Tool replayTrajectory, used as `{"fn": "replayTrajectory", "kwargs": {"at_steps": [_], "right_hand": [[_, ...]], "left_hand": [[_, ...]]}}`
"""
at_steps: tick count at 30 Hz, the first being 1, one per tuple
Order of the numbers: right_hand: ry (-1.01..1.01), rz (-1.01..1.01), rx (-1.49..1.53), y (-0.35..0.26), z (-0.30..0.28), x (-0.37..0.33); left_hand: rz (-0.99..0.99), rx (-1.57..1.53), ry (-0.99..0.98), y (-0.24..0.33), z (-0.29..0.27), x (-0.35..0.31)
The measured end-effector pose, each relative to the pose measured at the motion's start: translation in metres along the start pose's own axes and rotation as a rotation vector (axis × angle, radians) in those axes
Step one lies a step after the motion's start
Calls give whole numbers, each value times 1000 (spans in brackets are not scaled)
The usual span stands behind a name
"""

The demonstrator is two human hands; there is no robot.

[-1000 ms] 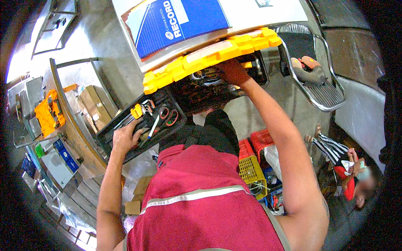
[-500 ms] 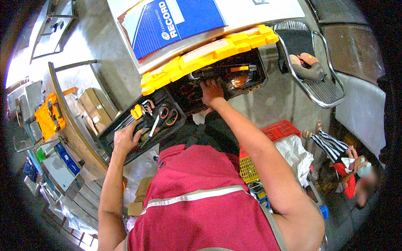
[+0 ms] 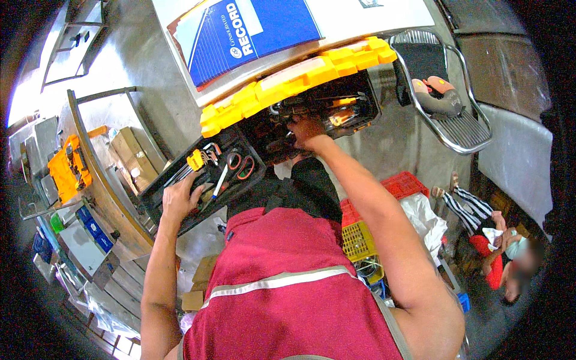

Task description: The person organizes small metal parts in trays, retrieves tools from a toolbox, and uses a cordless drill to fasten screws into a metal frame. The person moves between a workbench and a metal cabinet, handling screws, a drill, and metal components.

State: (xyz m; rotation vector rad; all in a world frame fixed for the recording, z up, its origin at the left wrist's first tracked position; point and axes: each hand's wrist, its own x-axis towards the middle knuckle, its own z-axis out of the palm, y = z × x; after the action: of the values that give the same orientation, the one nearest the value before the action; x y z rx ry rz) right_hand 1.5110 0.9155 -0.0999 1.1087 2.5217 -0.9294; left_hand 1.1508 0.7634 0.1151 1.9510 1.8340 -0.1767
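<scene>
A black tool tray lies at a tilt at the left of my lap. In it are a hex key set with a yellow holder, red-and-black-handled scissors and a white pen-like stick. My left hand lies across the tray's near side, thumb and fingers bent round part of it below the hex keys. A toolbox with a raised yellow lid stands ahead, dark tools inside. My right hand reaches down into it, its fingers shadowed and blurred; what they touch is hidden.
Beyond the lid is a white table bearing a blue record book. A metal chair with a neck pillow stands right. Red and yellow crates sit by my right arm. Another person is at far right.
My right hand has shifted slightly within the toolbox, deeper into shadow, and its fingers show less clearly. My left hand and the tray keep their place.
</scene>
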Motion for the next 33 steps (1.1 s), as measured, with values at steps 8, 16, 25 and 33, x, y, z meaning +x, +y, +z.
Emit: {"fn": "replayTrajectory", "kwargs": {"at_steps": [8, 16, 25, 33], "right_hand": [[-22, 110, 294, 33, -22, -44], [57, 82, 262, 24, -38, -87], [2, 170, 108, 23, -26, -81], [-49, 172, 503, -11, -6, -17]], "left_hand": [[5, 0, -3, -2, -2, 1], [10, -8, -3, -1, -8, 4], [33, -21, 0, -4, -7, 5], [12, 0, -18, -4, -6, 4]]}}
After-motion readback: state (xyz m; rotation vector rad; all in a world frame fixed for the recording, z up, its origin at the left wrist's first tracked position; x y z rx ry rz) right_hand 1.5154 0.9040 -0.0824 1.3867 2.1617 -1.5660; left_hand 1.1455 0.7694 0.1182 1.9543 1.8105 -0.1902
